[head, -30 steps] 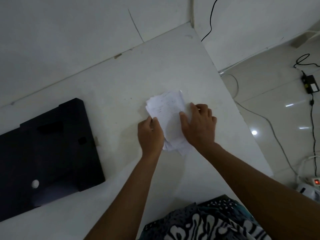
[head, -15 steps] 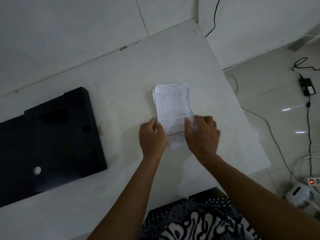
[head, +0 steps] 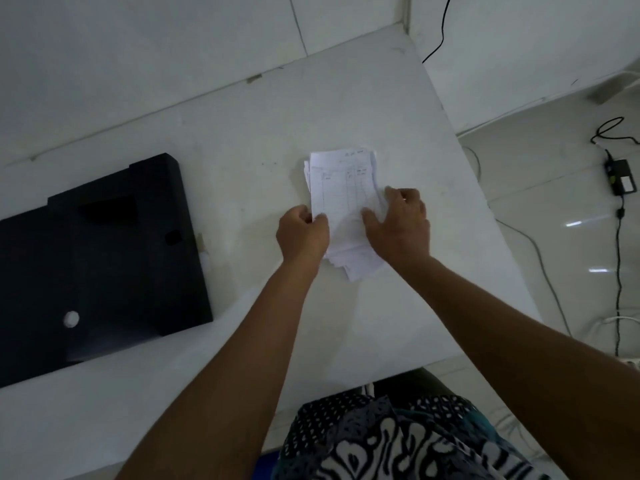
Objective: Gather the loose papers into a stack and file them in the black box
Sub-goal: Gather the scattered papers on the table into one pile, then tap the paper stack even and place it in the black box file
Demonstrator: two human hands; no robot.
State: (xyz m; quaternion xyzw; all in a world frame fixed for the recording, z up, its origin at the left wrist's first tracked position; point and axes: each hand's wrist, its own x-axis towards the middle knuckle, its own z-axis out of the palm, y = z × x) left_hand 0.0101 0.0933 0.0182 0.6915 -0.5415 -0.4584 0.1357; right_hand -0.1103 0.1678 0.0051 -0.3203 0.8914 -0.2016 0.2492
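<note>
— Biggest first? Broad white worktop (head: 242,140), pushed into a corner of pale wall.

— And on it? Flat black rectangular box (head: 100,258), lying at the left end, well apart from the hands; had a small round white hole near its front edge and a small square cut-out by its right edge.

— Next in size? Bare forearms, reaching in from the lower edge above a black-and-white patterned garment (head: 398,441).

— Then the papers? Uneven stack of white printed paper sheets (head: 343,192), lay on the worktop right of centre, between the two hands, top sheet ruled into a table, lower sheets fanned out untidily at the near end.

— State of each grip? Left hand (head: 303,233) clamped on the stack's left edge, thumb over the top sheet, fingers curled. Right hand (head: 401,223) clamped on the right edge, thumb laid on the paper, fingers curled round the side.

— Smallest? Black power adapter (head: 621,176) with its black cable (head: 618,265), down on the glossy tiled floor (head: 540,188) at far right.
</note>
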